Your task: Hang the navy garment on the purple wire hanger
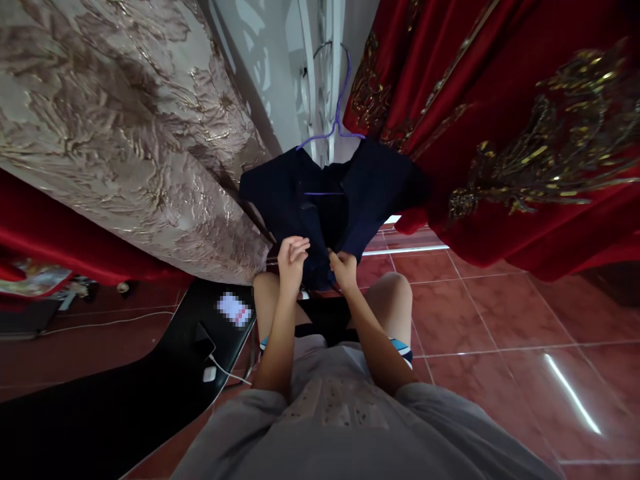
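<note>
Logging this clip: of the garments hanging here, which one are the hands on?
The dark navy garment on the purple hanger, centre. Both the left hand and right hand grip its lower edge; the beige and red embroidered fabrics hang untouched.

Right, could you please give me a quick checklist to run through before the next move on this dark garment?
1. Dark navy garment hangs on purple hanger: ok.
2. Left hand pinches the garment's lower front edge: ok.
3. Right hand grips the opposite edge: ok.
4. Hanger hook seated on its support: cannot tell.
5. Red embroidered fabric apart from the garment: not ok, touching.
</note>
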A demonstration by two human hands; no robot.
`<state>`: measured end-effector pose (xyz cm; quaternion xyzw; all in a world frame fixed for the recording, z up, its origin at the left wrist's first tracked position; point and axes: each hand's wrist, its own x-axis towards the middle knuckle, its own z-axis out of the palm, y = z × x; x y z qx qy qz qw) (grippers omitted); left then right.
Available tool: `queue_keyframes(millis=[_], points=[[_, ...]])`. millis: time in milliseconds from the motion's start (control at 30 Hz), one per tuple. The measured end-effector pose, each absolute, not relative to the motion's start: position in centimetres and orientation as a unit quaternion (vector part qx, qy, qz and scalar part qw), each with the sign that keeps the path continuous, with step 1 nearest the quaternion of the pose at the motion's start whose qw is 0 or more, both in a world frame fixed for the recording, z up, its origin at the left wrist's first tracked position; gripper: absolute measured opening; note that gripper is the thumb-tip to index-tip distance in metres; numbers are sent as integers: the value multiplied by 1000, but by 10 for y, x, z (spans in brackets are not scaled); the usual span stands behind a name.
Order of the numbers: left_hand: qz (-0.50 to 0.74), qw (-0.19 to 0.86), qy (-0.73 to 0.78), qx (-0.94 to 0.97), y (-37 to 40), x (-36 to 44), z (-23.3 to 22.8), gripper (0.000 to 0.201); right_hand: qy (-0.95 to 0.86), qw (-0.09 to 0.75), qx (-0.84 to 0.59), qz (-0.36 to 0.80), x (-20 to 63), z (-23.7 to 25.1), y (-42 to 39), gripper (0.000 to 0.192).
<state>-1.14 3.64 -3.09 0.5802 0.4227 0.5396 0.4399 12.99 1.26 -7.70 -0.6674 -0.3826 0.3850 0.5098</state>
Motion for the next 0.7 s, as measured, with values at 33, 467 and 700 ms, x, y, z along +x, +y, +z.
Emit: queue_keyframes(millis=[33, 467, 700], points=[[508, 445, 430, 599, 39, -10, -41, 20, -380, 523, -664, 375, 129, -76, 6, 61], [454, 332, 414, 716, 35, 27, -52, 12, -437, 544, -549, 460, 161, -8, 28, 60], [414, 308, 395, 760, 42, 42, -56, 14, -461, 682, -454, 341, 182, 110, 82, 57]])
